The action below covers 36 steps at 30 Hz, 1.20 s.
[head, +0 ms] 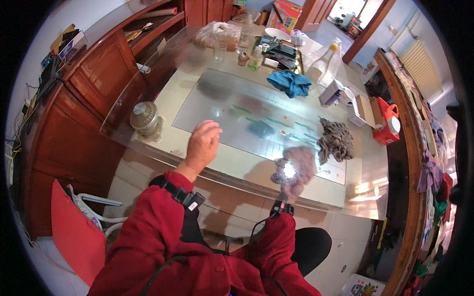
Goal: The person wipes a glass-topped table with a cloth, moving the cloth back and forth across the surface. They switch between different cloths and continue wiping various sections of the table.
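My right hand (296, 189) grips a bright, rounded shiny thing (288, 172) with a short stem, perhaps a ladle, together with a pinkish-grey cloth (304, 159). Blur hides the exact shape of both. Close by on the right lies a crumpled grey-brown rag (336, 140). My left hand (203, 145) is empty, its fingers loosely bent, over the near edge of a glossy transparent sheet (218, 96) showing green and orange marks. To its left a ribbed jar with a metal lid (144, 116) stands at the table's corner.
A blue cloth (289, 83), a clear bottle in plastic (324, 63), a small green-tinted bottle (255, 59) and a drinking glass (219, 52) stand farther back. Boxes (357, 111) and a red carton (385, 125) line the right. The table's front edge (237, 177) runs below my hands.
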Each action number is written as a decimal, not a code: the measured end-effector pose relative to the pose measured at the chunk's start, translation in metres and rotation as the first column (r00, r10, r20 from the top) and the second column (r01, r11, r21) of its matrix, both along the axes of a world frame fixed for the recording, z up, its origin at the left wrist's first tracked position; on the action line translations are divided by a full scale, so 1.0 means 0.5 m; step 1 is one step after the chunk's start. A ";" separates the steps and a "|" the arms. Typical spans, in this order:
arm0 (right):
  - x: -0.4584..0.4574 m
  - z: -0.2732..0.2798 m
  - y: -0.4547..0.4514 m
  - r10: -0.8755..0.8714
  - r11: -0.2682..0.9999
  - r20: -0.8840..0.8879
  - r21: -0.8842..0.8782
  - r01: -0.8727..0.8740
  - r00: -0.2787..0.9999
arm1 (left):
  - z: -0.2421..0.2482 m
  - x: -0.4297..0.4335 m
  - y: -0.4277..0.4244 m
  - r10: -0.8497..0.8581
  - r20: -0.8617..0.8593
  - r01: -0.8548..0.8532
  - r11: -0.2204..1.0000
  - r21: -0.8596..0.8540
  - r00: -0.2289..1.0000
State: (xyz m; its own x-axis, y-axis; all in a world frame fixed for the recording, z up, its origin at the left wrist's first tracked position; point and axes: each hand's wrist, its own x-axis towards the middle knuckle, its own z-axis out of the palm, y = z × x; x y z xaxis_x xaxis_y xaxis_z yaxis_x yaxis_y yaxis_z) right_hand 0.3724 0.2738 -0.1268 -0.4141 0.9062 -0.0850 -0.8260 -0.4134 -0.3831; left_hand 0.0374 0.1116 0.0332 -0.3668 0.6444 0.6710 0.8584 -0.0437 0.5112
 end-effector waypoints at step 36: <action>0.510 0.425 0.376 -0.548 0.825 0.836 0.534 0.187 0.031 | -0.084 -0.128 -0.082 0.128 0.198 -0.105 0.987 -0.122 0.972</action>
